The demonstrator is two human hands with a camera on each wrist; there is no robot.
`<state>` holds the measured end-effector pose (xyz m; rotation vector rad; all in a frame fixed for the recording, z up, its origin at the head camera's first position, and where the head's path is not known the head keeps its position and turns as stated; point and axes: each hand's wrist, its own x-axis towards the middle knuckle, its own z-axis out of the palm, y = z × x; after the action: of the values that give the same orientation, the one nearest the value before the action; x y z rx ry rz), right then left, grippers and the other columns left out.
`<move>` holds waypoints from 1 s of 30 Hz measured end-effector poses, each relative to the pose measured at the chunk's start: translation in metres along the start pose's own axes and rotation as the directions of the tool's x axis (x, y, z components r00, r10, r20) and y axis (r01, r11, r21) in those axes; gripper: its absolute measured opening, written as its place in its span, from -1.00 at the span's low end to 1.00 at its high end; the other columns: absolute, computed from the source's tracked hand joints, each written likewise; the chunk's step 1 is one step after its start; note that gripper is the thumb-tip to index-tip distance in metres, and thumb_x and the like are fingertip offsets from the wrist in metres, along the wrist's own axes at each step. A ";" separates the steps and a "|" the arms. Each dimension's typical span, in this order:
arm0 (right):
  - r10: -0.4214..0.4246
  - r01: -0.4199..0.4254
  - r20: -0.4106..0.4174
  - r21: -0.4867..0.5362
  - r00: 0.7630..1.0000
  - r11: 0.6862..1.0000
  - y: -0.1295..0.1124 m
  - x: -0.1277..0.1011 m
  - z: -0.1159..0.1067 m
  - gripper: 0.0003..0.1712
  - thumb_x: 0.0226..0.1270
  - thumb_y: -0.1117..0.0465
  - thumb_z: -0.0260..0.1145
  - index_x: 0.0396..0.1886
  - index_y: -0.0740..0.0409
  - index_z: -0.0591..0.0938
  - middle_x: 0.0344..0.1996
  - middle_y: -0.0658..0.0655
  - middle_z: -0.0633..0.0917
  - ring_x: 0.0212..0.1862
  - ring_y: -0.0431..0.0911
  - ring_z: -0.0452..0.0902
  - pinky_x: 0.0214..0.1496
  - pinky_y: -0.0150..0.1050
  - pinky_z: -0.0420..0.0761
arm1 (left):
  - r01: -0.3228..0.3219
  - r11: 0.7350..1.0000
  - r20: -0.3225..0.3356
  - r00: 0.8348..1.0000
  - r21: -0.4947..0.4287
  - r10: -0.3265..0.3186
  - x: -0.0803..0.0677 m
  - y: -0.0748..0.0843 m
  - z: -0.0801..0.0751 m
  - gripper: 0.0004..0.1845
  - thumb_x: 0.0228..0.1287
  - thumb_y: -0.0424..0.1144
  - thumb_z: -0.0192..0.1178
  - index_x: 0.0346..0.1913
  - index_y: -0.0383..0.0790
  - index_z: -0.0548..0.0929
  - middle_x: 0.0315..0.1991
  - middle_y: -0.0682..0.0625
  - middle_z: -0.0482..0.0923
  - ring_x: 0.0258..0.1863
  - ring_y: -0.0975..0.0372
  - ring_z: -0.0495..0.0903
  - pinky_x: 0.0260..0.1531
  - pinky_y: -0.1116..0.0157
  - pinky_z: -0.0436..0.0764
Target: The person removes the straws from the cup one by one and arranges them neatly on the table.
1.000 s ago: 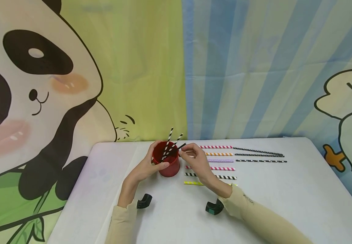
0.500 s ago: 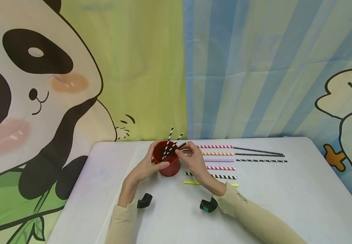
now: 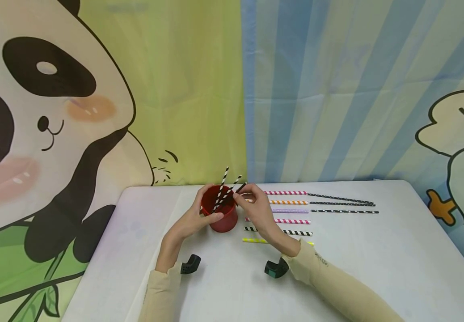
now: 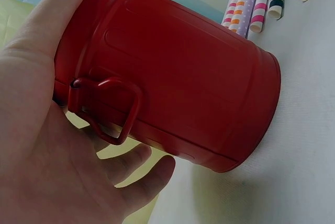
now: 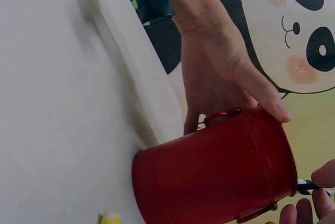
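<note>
My left hand (image 3: pixel 195 220) grips a red metal bucket (image 3: pixel 225 223) by its rim, thumb on one side and fingers round the other. In the left wrist view the bucket's wire side handle (image 4: pixel 120 106) lies beside the palm. Two black-and-white striped straws (image 3: pixel 221 183) lean inside the bucket, their upper ends sticking out. At the bucket's right rim my right hand (image 3: pixel 259 212) pinches a dark straw (image 3: pixel 242 187), whose lower part is hidden by the fingers and bucket. The right wrist view shows the fingertips (image 5: pixel 322 174) close to the bucket's mouth.
Right of the bucket lie pink-striped, orange-striped (image 3: pixel 290 202), purple (image 3: pixel 292 211), black-striped (image 3: pixel 300 233) and yellow straws (image 3: pixel 255 240) in rows. Several black dotted straws (image 3: pixel 344 211) lie farther right. The white table (image 3: pixel 232 295) meets a cartoon-printed curtain (image 3: pixel 200 112) behind.
My right hand has shifted a little left toward the bucket's rim, then slightly back. The dark straw now stands steeper. My left hand keeps its grip on the bucket.
</note>
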<state>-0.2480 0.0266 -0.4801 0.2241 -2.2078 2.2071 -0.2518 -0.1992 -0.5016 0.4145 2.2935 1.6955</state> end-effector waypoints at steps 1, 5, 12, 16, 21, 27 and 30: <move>-0.008 0.008 0.000 0.005 1.000 1.000 -0.002 0.000 -0.001 -0.78 0.37 0.17 0.39 -0.11 0.18 0.61 -0.09 0.16 0.67 -0.01 0.00 0.64 -0.15 -0.33 0.59 | 0.004 1.000 0.000 1.000 0.001 -0.004 0.000 0.000 0.000 -0.01 0.25 -0.05 0.39 0.57 0.20 -0.05 0.48 0.08 0.18 0.50 0.04 0.17 0.41 -0.17 0.26; -0.026 0.026 -0.006 0.003 1.000 1.000 -0.009 0.000 -0.006 -0.77 0.36 0.15 0.40 -0.10 0.16 0.62 -0.07 0.13 0.67 0.01 -0.01 0.63 -0.16 -0.31 0.59 | 0.017 1.000 0.003 1.000 0.004 -0.017 0.000 0.001 0.000 0.01 0.25 -0.03 0.39 0.58 0.19 -0.07 0.48 0.08 0.16 0.50 0.04 0.15 0.40 -0.19 0.28; -0.047 0.047 -0.011 0.019 0.999 0.999 -0.025 0.001 -0.015 -0.75 0.37 0.16 0.39 -0.08 0.18 0.60 -0.06 0.14 0.63 0.00 -0.03 0.63 -0.06 -0.23 0.61 | 0.016 1.000 0.000 1.000 0.005 -0.016 0.001 0.001 0.001 -0.04 0.23 -0.03 0.40 0.53 0.36 -0.02 0.47 0.08 0.17 0.49 0.05 0.15 0.39 -0.17 0.31; -0.048 0.049 -0.019 0.033 0.999 0.998 -0.034 0.001 -0.021 -0.73 0.38 0.15 0.38 -0.06 0.19 0.59 -0.06 0.11 0.62 0.02 -0.04 0.62 -0.02 -0.20 0.60 | 0.002 1.000 -0.004 1.000 0.004 -0.002 0.000 0.001 0.001 -0.04 0.24 -0.05 0.40 0.53 0.33 -0.01 0.47 0.07 0.17 0.49 0.05 0.15 0.39 -0.18 0.29; -0.041 0.044 -0.048 0.059 0.998 0.997 -0.042 0.002 -0.030 -0.72 0.37 0.13 0.40 -0.07 0.20 0.59 -0.08 0.07 0.63 0.04 -0.03 0.63 0.07 -0.20 0.57 | -0.019 1.000 -0.002 1.000 0.000 0.019 0.000 0.001 0.000 -0.05 0.25 -0.08 0.39 0.54 0.26 0.00 0.48 0.06 0.17 0.49 0.05 0.15 0.39 -0.17 0.28; -0.045 0.049 -0.060 0.057 0.997 0.997 -0.051 0.002 -0.040 -0.73 0.38 0.09 0.39 -0.07 0.14 0.59 -0.09 0.04 0.62 0.00 -0.08 0.61 0.08 -0.20 0.56 | -0.026 1.000 0.000 1.000 -0.003 0.026 0.000 0.000 0.001 -0.07 0.25 -0.09 0.39 0.52 0.30 0.02 0.47 0.06 0.18 0.49 0.08 0.16 0.39 -0.14 0.29; -0.050 0.055 -0.063 0.075 0.997 0.996 -0.055 0.001 -0.044 -0.74 0.38 0.10 0.39 -0.09 0.13 0.59 -0.11 0.02 0.63 -0.01 -0.02 0.59 0.06 -0.23 0.56 | -0.027 1.000 0.001 1.000 -0.002 0.027 -0.001 0.001 0.001 -0.07 0.26 -0.09 0.38 0.53 0.28 0.01 0.47 0.05 0.18 0.48 0.07 0.17 0.38 -0.14 0.30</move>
<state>-0.2471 0.0706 -0.4254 0.2102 -2.0646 2.2424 -0.2509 -0.1987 -0.5012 0.4477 2.2958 1.7091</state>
